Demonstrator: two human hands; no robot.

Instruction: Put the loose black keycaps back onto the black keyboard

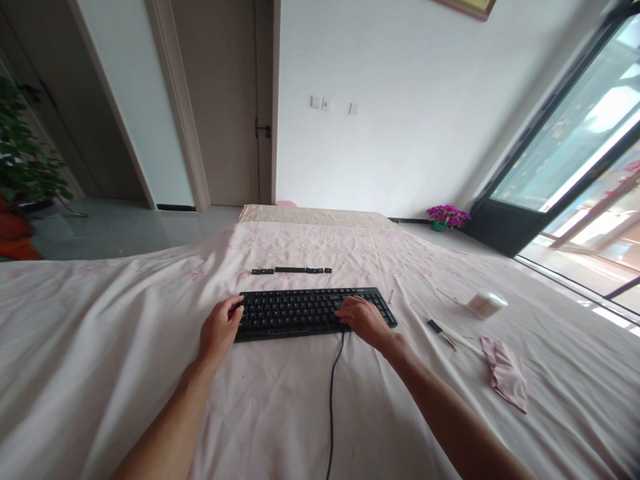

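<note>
A black keyboard (287, 312) lies on the pale pink floral cloth, its cable (332, 393) running toward me. Along its near edge the bottom row shows a bare strip without keycaps. My left hand (220, 327) is closed on the keyboard's left end, thumb and fingers at the edge. Over the right part of the keys, my right hand (364, 320) has its fingers bent and pressed together; what is under the fingertips is hidden. Beyond the keyboard, loose black keycaps (318, 271) and a long space bar (290, 270) lie in a row.
To the right on the cloth are a small brush (436, 327), a clear round container of cotton swabs (486, 304) and a folded pink cloth (505, 373). Single swabs lie near the keyboard's right end. A wall, doors and potted plants stand beyond.
</note>
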